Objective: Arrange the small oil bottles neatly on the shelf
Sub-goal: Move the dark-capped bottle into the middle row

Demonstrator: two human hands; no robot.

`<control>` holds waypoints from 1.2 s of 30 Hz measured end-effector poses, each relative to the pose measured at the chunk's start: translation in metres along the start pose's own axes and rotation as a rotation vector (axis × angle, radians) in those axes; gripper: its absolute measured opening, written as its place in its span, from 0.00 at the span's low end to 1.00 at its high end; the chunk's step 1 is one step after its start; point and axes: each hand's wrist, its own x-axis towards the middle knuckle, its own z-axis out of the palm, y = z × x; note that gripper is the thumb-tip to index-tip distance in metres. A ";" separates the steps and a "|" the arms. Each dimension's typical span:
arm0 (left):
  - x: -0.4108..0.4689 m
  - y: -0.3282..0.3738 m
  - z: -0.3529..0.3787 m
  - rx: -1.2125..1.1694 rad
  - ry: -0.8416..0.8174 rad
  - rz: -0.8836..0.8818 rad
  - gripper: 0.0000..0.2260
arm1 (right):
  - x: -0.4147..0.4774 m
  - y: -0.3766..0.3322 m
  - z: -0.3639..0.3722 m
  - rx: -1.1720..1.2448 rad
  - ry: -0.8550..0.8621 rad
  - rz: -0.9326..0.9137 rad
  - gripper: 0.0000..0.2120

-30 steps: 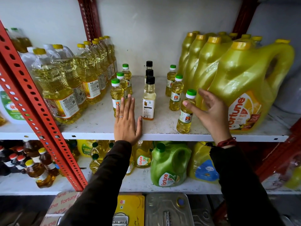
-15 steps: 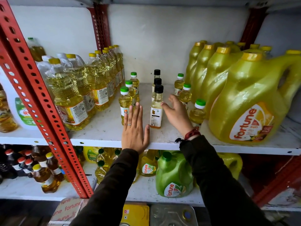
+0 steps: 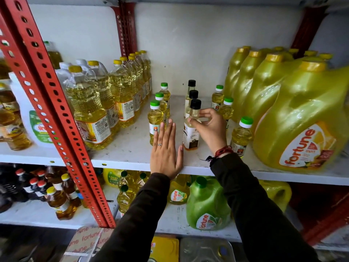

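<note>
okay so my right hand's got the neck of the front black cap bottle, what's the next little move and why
Probably nudge the front black-capped bottle slightly back, in line with the two black-capped bottles behind it. The right hand pinches its neck, it stands upright near the shelf edge, and the left hand lies flat beside it.

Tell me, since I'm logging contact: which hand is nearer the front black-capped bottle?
Right. The right hand pinches the neck of the front black-capped bottle; the left hand lies flat on the shelf just left of it.
</note>
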 end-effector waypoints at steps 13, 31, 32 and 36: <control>0.000 -0.002 0.003 0.001 -0.016 -0.004 0.32 | -0.002 -0.004 0.001 -0.173 -0.012 -0.132 0.13; -0.001 -0.003 0.003 -0.029 0.009 0.001 0.31 | -0.043 -0.011 -0.022 -0.359 0.005 -0.282 0.16; -0.001 -0.002 0.004 -0.030 0.008 0.000 0.31 | -0.045 -0.011 -0.024 -0.360 0.001 -0.282 0.17; -0.001 -0.002 0.003 -0.020 -0.002 -0.005 0.32 | -0.054 -0.012 -0.028 -0.362 0.000 -0.289 0.16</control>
